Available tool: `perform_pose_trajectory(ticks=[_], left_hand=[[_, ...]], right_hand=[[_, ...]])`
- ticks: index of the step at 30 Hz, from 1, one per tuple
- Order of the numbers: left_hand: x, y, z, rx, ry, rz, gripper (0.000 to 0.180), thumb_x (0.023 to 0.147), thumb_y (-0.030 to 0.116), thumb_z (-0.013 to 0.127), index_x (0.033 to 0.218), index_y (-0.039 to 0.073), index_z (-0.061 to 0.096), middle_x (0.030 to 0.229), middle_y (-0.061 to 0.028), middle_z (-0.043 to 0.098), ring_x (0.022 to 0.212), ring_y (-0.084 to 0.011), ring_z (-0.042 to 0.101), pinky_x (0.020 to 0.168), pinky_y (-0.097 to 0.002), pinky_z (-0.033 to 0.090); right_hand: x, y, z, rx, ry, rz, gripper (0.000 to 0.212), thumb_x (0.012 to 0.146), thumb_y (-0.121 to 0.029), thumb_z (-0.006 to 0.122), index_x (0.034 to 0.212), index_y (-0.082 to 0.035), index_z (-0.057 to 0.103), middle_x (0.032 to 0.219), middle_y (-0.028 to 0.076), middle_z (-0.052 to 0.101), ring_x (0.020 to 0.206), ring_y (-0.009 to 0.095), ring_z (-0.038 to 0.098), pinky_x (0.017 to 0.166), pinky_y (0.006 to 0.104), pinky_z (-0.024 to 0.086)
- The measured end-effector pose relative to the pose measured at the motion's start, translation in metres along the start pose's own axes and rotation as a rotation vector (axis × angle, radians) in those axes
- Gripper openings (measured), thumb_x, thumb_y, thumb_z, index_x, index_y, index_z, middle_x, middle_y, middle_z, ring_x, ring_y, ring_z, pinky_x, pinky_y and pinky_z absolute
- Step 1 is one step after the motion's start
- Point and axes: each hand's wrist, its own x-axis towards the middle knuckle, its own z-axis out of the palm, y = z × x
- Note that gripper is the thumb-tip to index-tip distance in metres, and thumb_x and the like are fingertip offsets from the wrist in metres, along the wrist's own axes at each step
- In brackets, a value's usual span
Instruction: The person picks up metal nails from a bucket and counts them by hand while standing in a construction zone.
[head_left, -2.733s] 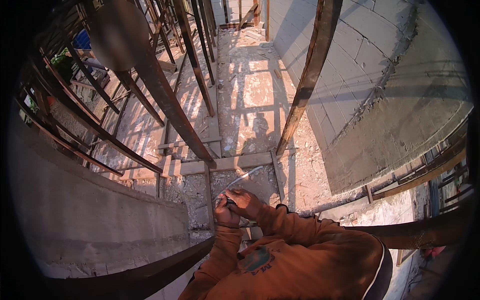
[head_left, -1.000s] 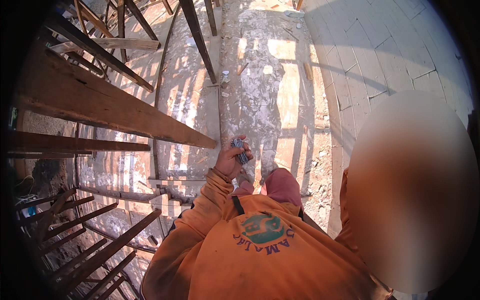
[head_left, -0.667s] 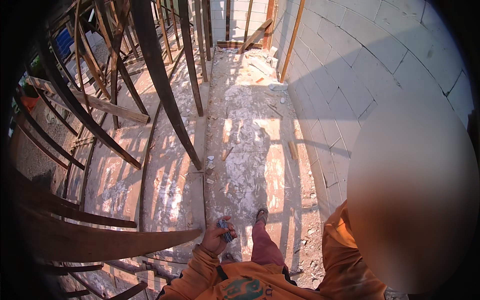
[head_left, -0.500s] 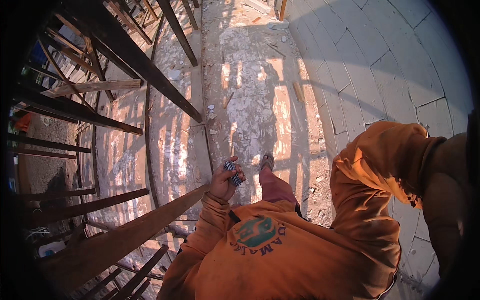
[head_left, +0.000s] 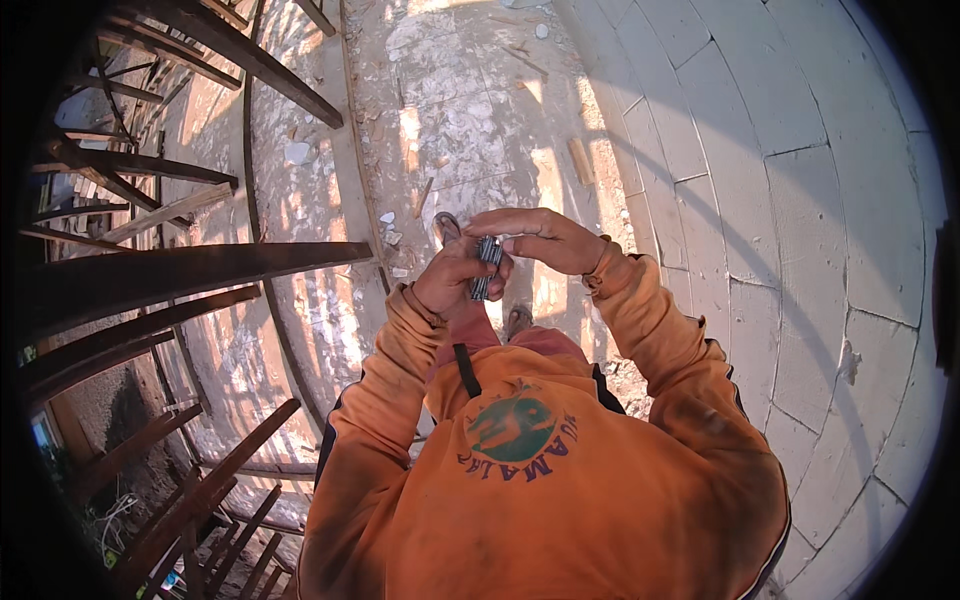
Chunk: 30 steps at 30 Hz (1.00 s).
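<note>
Well left of the pale block wall [head_left: 740, 200], I see a bundle of thin grey metal pieces [head_left: 487, 270] in the person's left hand [head_left: 448, 280], fingers curled snugly round it. The right hand [head_left: 550, 240], on the wall's side of the bundle, holds its fingers out nearly straight, thumb close by; whether it pinches any piece, I cannot tell

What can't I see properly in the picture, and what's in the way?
All in the head view:
- Part of the grey bundle: the left hand wraps around it.
- How many pieces the bundle has: they're too small to count.
- The top of the pink trousers: the orange sweatshirt covers it.
- The thick wooden post's outer end: lost in the dark left edge.
</note>
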Motion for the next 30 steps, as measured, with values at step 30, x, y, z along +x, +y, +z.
perform_pose_trajectory(ticks=[30], left_hand=[[0.499, 0.117, -0.43, -0.305, 0.717, -0.334, 0.076, 0.079, -0.005, 0.042, 0.15, 0.01, 0.022, 0.082, -0.0131, 0.054, 0.058, -0.0154, 0.048, 0.054, -0.0294, 0.043]], right_hand=[[0.275, 0.602, -0.782, -0.744, 0.751, 0.95, 0.034, 0.087, -0.007, 0.046, 0.117, -0.005, 0.061, 0.117, 0.019, 0.062, 0.11, 0.035, 0.058, 0.094, 0.0413, 0.047]])
